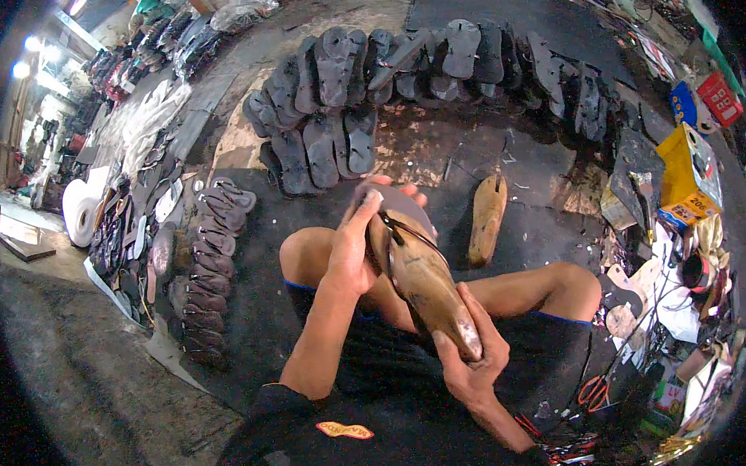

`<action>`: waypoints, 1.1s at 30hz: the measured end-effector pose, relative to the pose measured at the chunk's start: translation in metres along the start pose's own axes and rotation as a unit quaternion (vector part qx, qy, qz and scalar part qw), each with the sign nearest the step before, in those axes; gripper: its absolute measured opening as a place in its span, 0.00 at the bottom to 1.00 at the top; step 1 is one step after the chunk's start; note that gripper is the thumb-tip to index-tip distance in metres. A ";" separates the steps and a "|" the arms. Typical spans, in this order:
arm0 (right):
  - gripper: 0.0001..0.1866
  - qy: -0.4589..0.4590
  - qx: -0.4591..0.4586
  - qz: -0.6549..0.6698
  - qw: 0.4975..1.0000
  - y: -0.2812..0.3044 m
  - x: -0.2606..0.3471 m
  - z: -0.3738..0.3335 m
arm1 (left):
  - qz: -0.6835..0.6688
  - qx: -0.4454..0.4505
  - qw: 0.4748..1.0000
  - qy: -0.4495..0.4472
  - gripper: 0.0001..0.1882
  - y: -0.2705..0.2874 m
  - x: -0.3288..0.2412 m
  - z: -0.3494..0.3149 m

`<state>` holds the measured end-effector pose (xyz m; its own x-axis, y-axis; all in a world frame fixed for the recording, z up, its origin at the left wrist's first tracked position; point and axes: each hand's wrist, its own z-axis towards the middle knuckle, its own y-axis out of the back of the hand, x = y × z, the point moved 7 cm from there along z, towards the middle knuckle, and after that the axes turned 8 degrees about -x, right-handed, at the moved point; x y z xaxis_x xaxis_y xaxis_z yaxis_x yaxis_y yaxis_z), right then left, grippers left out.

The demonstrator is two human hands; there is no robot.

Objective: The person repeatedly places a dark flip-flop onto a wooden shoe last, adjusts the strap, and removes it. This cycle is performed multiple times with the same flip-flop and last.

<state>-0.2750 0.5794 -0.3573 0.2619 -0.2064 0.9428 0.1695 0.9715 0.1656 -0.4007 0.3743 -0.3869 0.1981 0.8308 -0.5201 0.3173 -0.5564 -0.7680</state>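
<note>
While the right hand point(479, 368) is pinching the last point(429, 276) at its near end, the left hand point(355, 252), fingers spread, is clasping the sole point(398, 200), ideally keeping the strap point(412, 231) centred.

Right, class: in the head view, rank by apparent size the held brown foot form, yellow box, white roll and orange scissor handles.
Largest to smallest:
Brown foot form
Yellow box
White roll
Orange scissor handles

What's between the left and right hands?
Head view: a wooden foot form with a grey sole and dark strap, spanning from left hand to right hand.
</note>
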 end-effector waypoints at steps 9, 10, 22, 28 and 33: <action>0.33 -0.095 0.040 0.109 0.989 -0.025 -0.033 0.004 | 0.100 0.006 0.992 -0.070 0.27 0.006 0.008 -0.010; 0.33 -0.074 0.044 0.082 0.993 -0.027 -0.040 0.004 | 0.079 -0.006 0.994 -0.074 0.28 0.007 0.010 -0.010; 0.25 -0.353 0.118 0.208 0.905 0.017 -0.071 -0.048 | 0.115 -0.093 0.969 0.199 0.42 0.061 0.076 -0.147; 0.24 -0.411 0.188 0.171 0.876 0.001 -0.019 -0.072 | 0.067 -0.132 0.962 0.231 0.43 0.053 0.076 -0.191; 0.23 -0.486 0.261 0.353 0.756 0.016 -0.046 -0.117 | -0.098 -0.061 0.968 0.224 0.45 0.075 0.096 -0.187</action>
<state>-0.1731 0.5905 -0.4317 -0.7529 0.3220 0.5740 -0.1497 0.7655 -0.6257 -0.1846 0.4151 -0.4247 0.4973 0.8572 -0.1337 0.4904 -0.4049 -0.7717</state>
